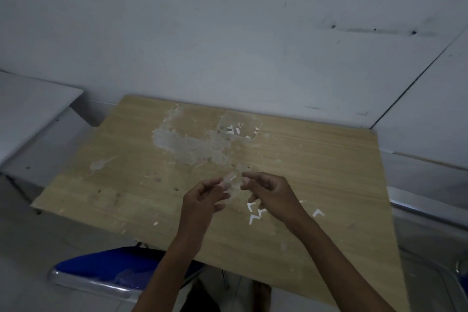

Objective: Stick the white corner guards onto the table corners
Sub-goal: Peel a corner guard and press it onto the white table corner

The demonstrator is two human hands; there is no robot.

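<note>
Hands meet over the middle of the wooden table, the left hand and right hand both with fingers curled, pinching between them a small pale, see-through piece. It looks like a corner guard or its backing film, though blur makes it hard to be sure. Holding it at both ends this way probably serves to peel the adhesive cover before sticking. More white corner guards lie loose on the tabletop just under and beside the right hand, one a little farther right, handy for the next pick. Near the far edge sits a clear plastic bag with a few white pieces inside, likely the remaining supply. No guard appears on any visible table corner, so the sticking seems barely begun. A blue chair stands at the near side.
</note>
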